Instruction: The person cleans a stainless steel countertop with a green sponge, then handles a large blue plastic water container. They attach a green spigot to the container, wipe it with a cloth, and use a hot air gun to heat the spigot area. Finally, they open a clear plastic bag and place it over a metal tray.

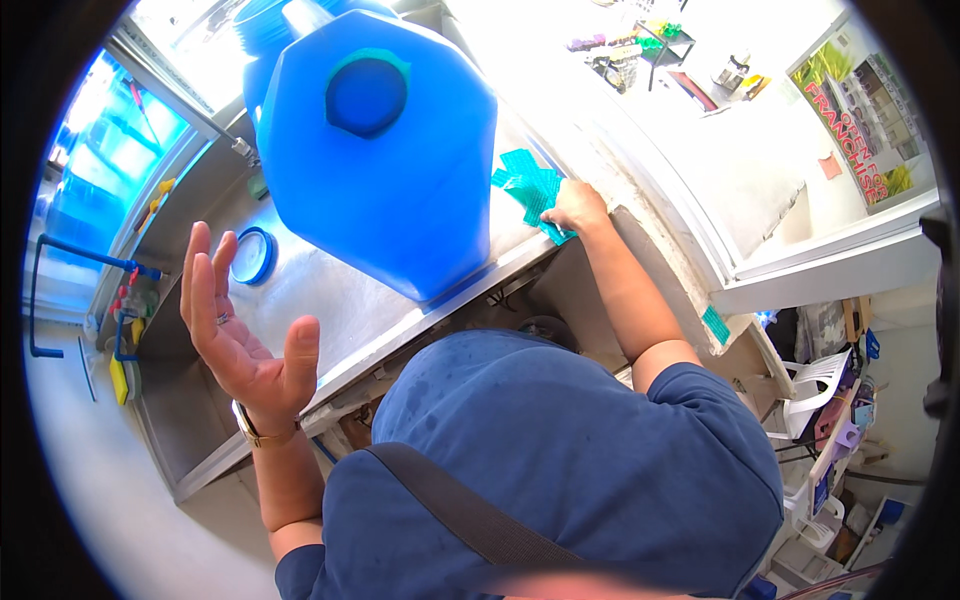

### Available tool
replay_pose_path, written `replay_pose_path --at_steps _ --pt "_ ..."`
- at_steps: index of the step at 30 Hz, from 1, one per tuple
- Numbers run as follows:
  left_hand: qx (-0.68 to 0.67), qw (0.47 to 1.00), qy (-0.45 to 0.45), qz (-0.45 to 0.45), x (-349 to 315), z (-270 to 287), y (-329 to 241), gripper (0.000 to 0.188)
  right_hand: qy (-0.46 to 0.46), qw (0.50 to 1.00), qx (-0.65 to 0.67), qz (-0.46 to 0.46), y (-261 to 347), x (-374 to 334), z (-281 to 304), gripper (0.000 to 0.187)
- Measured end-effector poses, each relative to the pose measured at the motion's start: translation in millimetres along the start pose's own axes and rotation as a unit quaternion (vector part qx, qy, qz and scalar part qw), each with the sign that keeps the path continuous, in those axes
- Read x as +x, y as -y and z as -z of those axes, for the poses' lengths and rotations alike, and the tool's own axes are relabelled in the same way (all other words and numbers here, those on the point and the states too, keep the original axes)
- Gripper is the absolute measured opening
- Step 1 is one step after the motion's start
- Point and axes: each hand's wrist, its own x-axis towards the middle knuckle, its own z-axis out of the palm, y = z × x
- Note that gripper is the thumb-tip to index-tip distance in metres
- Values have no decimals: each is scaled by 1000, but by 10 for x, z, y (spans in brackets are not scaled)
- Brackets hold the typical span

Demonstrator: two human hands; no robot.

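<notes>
For the teal cloth [527,185] to be handled well, more of it should be gathered under the fingers of the right grip [580,207], since most of its folds are spread loose beyond them and could, it is judged, be caught on the rim of the metal desk [315,290]. Pressure is best applied evenly with a flat palm, and the big blue jug [390,215] should not be knocked; if it is found to shift, it can be steadied with the left grip [240,345]. The cloth is grasped by the right grip, which is clenched on its near end, and the bulk is laid out toward ten o'clock from that grip, just beside the jug; whether the jug is touched by it cannot be told. The left grip is released, raised with fingers spread and nothing held. From it the cloth is placed well apart at two o'clock, the jug between one and two, and a blue-rimmed lid [253,255] at twelve, near the fingertips.
</notes>
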Motion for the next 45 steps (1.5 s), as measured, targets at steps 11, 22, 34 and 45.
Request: replay_pose_path --at_steps 11,22,34,45 --pt "-1 1000 12 25 -143 -68 32 79 -154 983 -50 88 526 -387 -752 49" --pt "-22 998 36 36 -104 -126 23 79 -170 978 98 75 -67 79 -339 27" --pt "-22 998 24 47 -170 -103 24 80 -93 995 -2 41 115 518 -5 26" --pt "-21 998 4 56 -248 36 99 76 -152 985 48 65 48 385 339 35"
